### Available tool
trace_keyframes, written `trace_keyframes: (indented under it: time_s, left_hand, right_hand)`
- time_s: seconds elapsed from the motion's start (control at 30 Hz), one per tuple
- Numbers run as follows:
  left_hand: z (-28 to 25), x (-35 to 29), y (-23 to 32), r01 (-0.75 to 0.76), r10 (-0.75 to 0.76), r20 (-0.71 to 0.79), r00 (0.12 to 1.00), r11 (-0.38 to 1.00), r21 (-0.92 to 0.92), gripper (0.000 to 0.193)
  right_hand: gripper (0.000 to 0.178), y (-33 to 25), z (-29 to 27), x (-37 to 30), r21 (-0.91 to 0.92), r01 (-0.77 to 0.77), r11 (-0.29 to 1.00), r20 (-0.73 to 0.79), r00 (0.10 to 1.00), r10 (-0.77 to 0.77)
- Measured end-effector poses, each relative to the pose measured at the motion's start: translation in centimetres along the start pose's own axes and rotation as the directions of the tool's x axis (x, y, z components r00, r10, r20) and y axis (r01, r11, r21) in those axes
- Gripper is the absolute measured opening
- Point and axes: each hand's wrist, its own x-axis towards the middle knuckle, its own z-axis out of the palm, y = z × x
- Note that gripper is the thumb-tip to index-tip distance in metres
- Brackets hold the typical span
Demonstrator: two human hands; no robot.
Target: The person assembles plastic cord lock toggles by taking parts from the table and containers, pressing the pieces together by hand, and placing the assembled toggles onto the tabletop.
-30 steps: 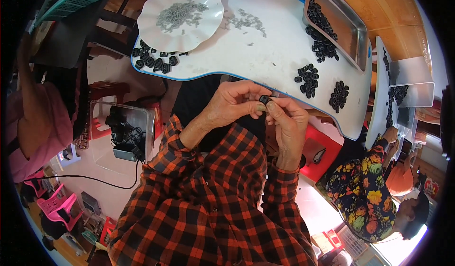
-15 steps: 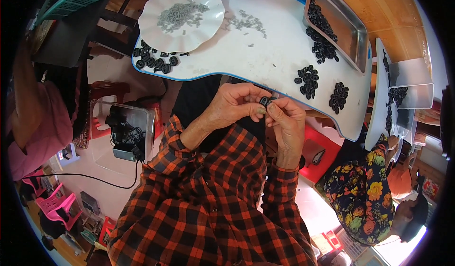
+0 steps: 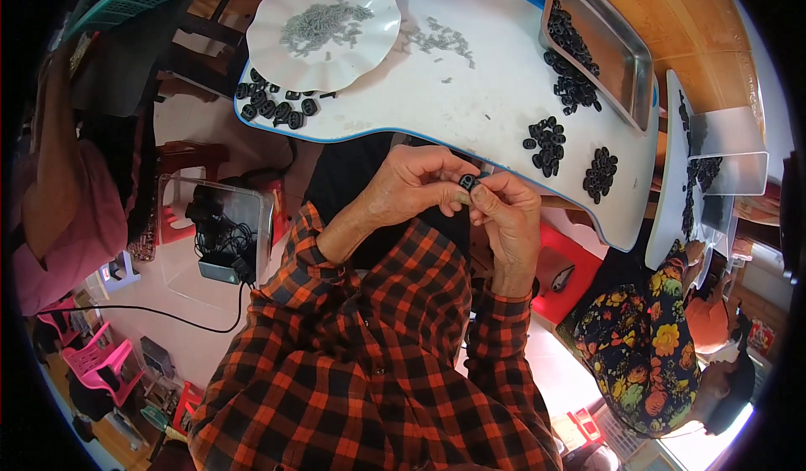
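Note:
Between my two hands, just off the table's near edge, is a small black plastic cord lock with two holes in its face. My left hand pinches it from the left between thumb and fingers. From the right, my right hand grips it too, thumb pressed close to it. The fingertips cover part of the piece. On the table ahead lie two piles of similar black pieces, a nearer pile and another pile. A white scalloped plate holds many small grey spring-like pieces.
More grey pieces lie loose on the white table. Larger black pieces sit at its left edge. A metal tray with black pieces stands at right. A co-worker in a floral shirt sits right; another person is left.
Both hands stay in nearly the same place, still holding the cord lock. The piece has shifted very slightly between the fingers.

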Motion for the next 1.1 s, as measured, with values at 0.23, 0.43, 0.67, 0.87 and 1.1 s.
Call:
trace_keyframes:
  time_s: [0.23, 0.43, 0.67, 0.87, 1.1]
  left_hand:
    - [-0.4, 0.3, 0.5, -0.007, 0.006, 0.03, 1.0, 0.999, 0.032, 0.019]
    - [-0.4, 0.0, 1.0, 0.043, -0.046, 0.071, 0.996, 0.998, 0.05, 0.019]
    - [0.3, -0.4, 1.7, 0.003, -0.024, 0.109, 0.994, 0.982, 0.191, 0.019]
    - [0.6, -0.2, 1.3, 0.024, -0.037, 0.057, 0.998, 0.974, 0.227, 0.02]
    - [0.8, -0.6, -0.4, 0.033, -0.033, 0.029, 0.999, 0.999, 0.011, 0.024]
  right_hand:
    - [0.012, -0.1, 0.3, 0.0, 0.003, -0.023, 1.0, 0.008, 1.0, 0.023]
    - [0.01, -0.4, 0.1, -0.3, 0.013, -0.114, 0.993, 0.027, 0.993, 0.113]
    - [0.009, -0.4, -0.4, -0.4, 0.084, -0.179, 0.98, 0.094, 0.981, 0.171]
    - [0.01, -0.3, -0.5, -0.3, -0.001, -0.177, 0.984, 0.048, 0.983, 0.176]
    - [0.013, 1.0, -0.5, -1.1, 0.058, -0.052, 0.997, -0.008, 0.999, 0.052]
